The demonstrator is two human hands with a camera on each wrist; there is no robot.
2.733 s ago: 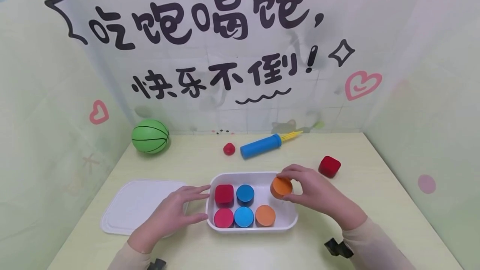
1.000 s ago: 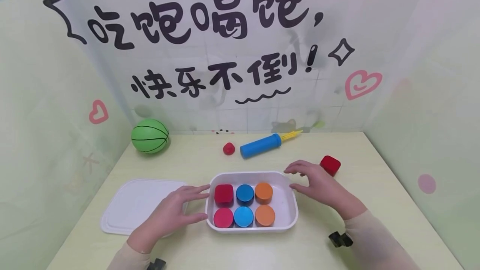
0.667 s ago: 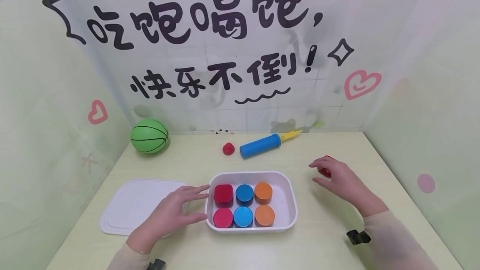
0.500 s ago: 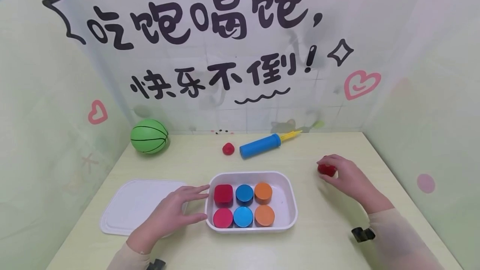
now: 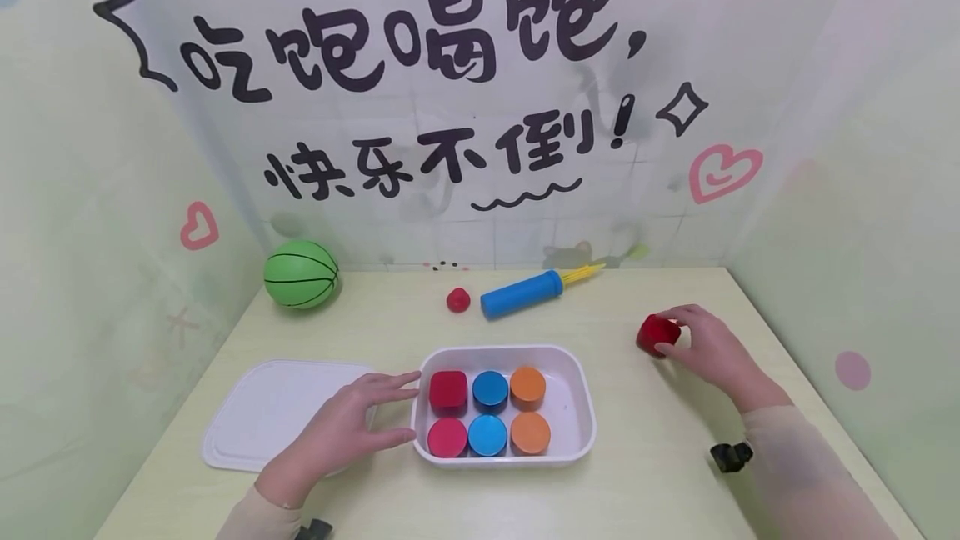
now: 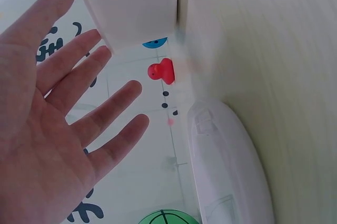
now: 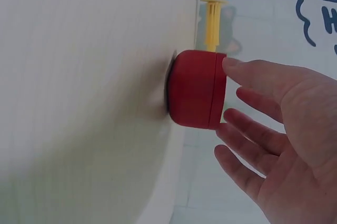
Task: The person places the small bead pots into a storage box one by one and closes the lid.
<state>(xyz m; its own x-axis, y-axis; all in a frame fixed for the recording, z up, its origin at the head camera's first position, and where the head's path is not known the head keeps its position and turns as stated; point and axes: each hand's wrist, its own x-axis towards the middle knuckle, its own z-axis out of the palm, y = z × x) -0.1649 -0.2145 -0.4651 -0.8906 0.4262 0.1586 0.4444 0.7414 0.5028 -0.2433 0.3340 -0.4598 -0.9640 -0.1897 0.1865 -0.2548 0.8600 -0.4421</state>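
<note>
My right hand (image 5: 716, 348) is at a small red rounded-square box (image 5: 657, 335) on the table's right side. In the right wrist view the thumb is against the upper edge of this red box (image 7: 196, 90), which has a seam near its top; the fingers' contact is partly hidden. My left hand (image 5: 348, 419) rests beside a white container (image 5: 577, 440), thumb and fingers spread along its left wall. Inside stand a red square box (image 5: 447, 390), a round red box (image 5: 447, 437), two round blue boxes (image 5: 491, 390) and two round orange boxes (image 5: 529, 433).
A white lid (image 5: 262, 411) lies left of the container, partly under the left arm. Toward the back wall are a green ball (image 5: 301, 274), a small red rubber duck (image 6: 163, 71) and a blue pump (image 5: 521, 294) with a yellow nozzle.
My right hand set a round orange box beside the other items in the container, released it, and moved right to the red box. The left hand stayed at the container.
</note>
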